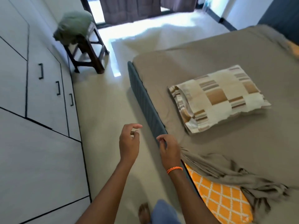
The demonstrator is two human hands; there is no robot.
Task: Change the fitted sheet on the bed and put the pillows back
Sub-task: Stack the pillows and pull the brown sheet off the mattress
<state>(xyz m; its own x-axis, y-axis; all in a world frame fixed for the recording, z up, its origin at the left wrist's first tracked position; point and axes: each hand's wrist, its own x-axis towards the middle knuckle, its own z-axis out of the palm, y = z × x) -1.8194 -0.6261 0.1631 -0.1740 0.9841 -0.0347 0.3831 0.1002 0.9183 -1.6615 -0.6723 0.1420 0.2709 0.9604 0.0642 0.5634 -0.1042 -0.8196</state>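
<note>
A taupe fitted sheet (202, 62) covers most of the bed. Its near corner (226, 172) lies bunched and loose, baring the orange lattice-patterned mattress (218, 199). One pillow (218, 97) in a beige and brown block-patterned case lies on the sheet. My right hand (169, 149) hovers at the bed's dark blue side rail (145, 97), right beside the bunched corner, fingers loosely curled and holding nothing. Over the floor, a little left of the rail, my left hand (129, 143) is empty with its fingers apart.
White wardrobe doors with black handles (48, 86) run along the left. A dark wooden stool (87, 50) with a green bundle (72, 25) on it stands at the far end of the aisle. Brown curtains (129, 8) hang at the window. My bare foot (144, 212) is on the floor.
</note>
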